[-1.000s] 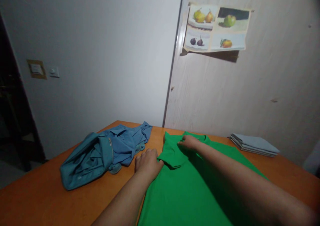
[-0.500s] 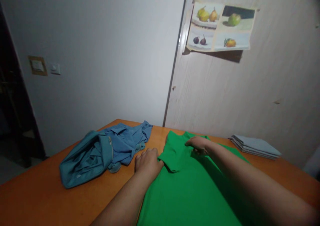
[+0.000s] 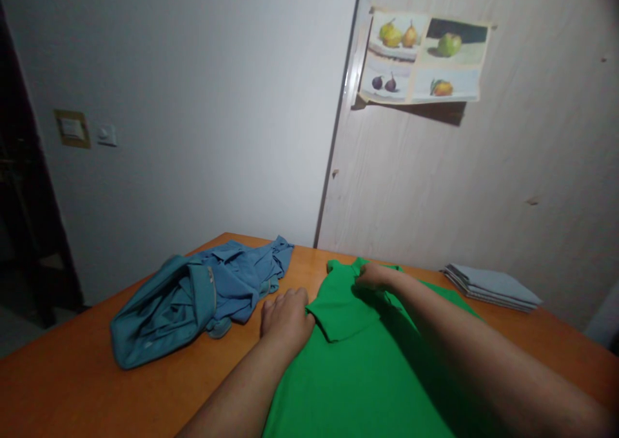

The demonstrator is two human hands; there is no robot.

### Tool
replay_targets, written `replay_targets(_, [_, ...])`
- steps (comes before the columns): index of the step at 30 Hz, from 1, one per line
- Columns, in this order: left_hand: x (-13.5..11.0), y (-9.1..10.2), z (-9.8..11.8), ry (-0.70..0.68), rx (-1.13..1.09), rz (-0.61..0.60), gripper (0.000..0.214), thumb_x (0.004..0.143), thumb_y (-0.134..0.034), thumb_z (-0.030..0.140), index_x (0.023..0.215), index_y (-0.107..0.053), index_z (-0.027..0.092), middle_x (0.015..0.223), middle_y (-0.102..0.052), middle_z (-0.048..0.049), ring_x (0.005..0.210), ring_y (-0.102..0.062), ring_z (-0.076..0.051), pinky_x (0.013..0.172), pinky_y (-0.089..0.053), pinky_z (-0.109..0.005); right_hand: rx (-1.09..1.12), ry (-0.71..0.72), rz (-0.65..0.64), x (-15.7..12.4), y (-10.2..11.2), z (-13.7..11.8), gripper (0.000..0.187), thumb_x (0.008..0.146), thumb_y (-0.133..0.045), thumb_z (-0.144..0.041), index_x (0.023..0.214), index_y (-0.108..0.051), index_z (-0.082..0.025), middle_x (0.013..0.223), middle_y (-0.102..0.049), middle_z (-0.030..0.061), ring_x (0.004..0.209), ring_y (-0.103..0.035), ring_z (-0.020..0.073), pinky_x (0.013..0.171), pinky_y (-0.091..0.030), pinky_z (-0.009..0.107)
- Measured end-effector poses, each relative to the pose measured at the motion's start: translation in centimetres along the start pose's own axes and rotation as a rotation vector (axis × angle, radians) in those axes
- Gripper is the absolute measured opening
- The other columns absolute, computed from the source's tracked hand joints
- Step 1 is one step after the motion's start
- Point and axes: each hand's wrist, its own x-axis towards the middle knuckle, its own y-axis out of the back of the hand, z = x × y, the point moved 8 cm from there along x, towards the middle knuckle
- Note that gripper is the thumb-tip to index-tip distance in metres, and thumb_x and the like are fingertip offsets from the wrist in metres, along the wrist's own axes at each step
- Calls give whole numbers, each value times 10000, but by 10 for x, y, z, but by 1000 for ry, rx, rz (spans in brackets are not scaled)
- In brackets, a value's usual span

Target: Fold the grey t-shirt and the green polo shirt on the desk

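Note:
A green T-shirt (image 3: pixel 358 380) lies spread over the table, its collar end toward the wall. One sleeve (image 3: pixel 341 315) is folded inward on top of the body. My left hand (image 3: pixel 289 318) rests at the shirt's left edge, fingers curled on the cloth by the sleeve's corner. Near the collar, my right hand (image 3: pixel 374 277) is closed on the green cloth, its fingertips partly hidden by the hand itself. The cloth under the right hand is bunched and slightly raised.
A blue fabric basket (image 3: pixel 164 315) lies on its side at the left, with blue clothing (image 3: pixel 242 270) spilling out. Folded grey cloth (image 3: pixel 491 286) sits at the right back. The orange table (image 3: pixel 72 386) meets a wall bearing a fruit poster (image 3: pixel 423 57).
My right hand has closed on the cloth near the collar and moved slightly left. The folded sleeve is pulled flatter and wider. My left hand stays in place.

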Motion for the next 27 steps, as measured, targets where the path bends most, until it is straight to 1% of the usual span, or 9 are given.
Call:
replay_targets(2, [-1, 1, 2, -18, 4, 8, 143, 848, -509, 291, 958, -587, 243, 1099, -668, -70, 1053, -591, -273, 833, -388, -409, 146, 27, 17, 11, 3, -10, 128, 784, -678, -266, 773, -694, -140, 635, -626, 29, 598, -573, 132, 539, -414, 217])
replay_targets(6, [-3, 1, 4, -26, -1, -1, 163, 852, -493, 218, 988, -579, 243, 1094, -667, -67, 1048, -595, -266, 837, -376, -415, 385, 12, 49, 28, 0, -26, 225, 879, -598, -334, 917, -697, -136, 755, -685, 58, 638, -604, 137, 557, -443, 215])
replay_targets(9, [-3, 2, 7, -43, -10, -1, 175, 836, -488, 176, 978, -568, 241, 1082, -666, -56, 1026, -601, -257, 823, -371, -405, 496, -41, 65, 38, -5, -31, 346, 893, -601, -435, 960, -696, -109, 844, -711, 112, 688, -641, 167, 582, -475, 239])
replay_targets(12, [-4, 3, 10, -65, -18, 2, 188, 823, -479, 155, 973, -557, 239, 1070, -664, -53, 1014, -603, -256, 812, -366, -399, 562, -86, 77, 47, -7, -32, 460, 875, -617, -524, 1005, -698, -91, 905, -722, 156, 745, -671, 199, 608, -498, 261])
replay_targets(15, [-4, 3, 11, -73, -23, -1, 203, 813, -478, 145, 980, -547, 236, 1078, -663, -57, 1020, -599, -256, 812, -360, -396, 600, -93, 52, 56, -10, -34, 422, 857, -647, -496, 991, -714, -101, 872, -734, 132, 714, -675, 191, 616, -511, 267])
replay_targets(18, [-4, 3, 11, -82, -26, 8, 199, 816, -468, 138, 973, -541, 237, 1068, -664, -53, 1007, -598, -252, 799, -356, -394, 605, -82, 6, 61, -15, -38, 296, 802, -712, -396, 871, -733, -109, 738, -724, 86, 610, -652, 178, 582, -509, 267])
replay_targets(21, [-5, 4, 12, -88, -26, 8, 196, 803, -481, 127, 953, -541, 238, 1044, -667, -45, 994, -597, -245, 791, -355, -382, 578, -83, 22, 64, -19, -39, 240, 798, -721, -345, 816, -726, -106, 664, -701, 70, 573, -637, 179, 546, -495, 265])
replay_targets(24, [-6, 6, 14, -89, -17, -1, 189, 814, -479, 125, 948, -553, 235, 1034, -668, -51, 987, -596, -246, 804, -353, -387, 536, -64, 70, 69, -20, -40, 243, 871, -663, -327, 890, -719, -92, 700, -711, 81, 625, -655, 181, 556, -497, 259])
replay_targets(27, [-8, 8, 18, -96, 9, -20, 207, 839, -445, 122, 966, -566, 231, 1042, -664, -65, 987, -591, -259, 823, -352, -412, 474, 3, 101, 77, -20, -43, 247, 919, -630, -315, 964, -707, -85, 832, -732, 101, 741, -677, 183, 633, -526, 263])
